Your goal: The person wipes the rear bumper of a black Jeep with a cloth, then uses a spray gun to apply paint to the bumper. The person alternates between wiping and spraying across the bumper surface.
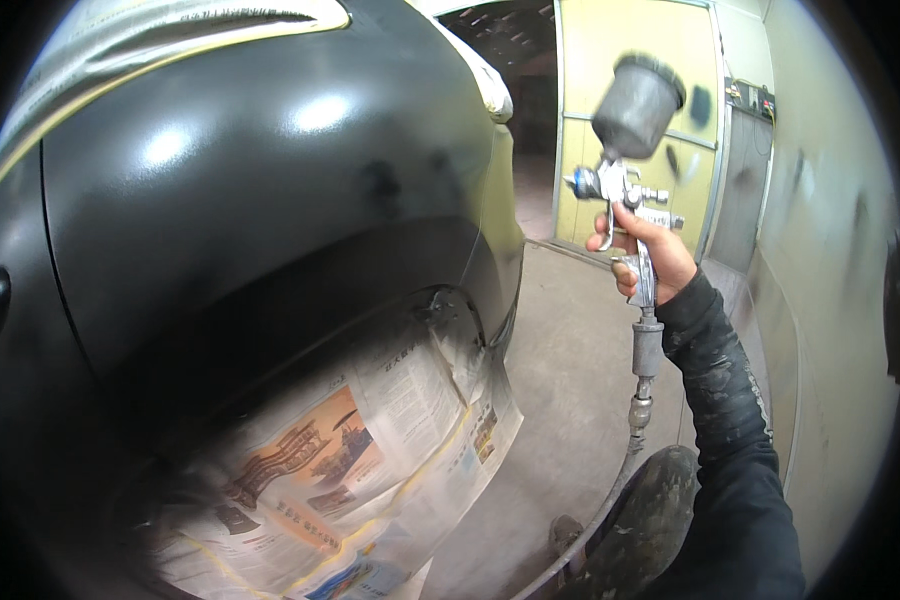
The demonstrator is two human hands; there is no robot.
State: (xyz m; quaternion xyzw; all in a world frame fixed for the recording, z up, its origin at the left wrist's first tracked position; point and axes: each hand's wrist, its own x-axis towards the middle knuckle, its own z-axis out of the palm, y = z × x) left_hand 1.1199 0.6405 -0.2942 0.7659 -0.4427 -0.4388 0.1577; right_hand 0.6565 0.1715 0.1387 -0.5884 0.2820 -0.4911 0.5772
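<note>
My right hand is closed round the handle of a spray gun, held upright to the right of a car's rear side. A dark grey paint cup sits on top of the gun. Its nozzle points left, apart from the black body panel. From the foot of the handle an air hose runs down past my leg. Newspaper with yellow tape covers the wheel area below the panel. The left hand is out of view.
Taped masking sheet covers the car's window at the upper left. A yellow door stands at the back beside a dark opening. Along the right runs a pale wall. Concrete floor lies between car and wall.
</note>
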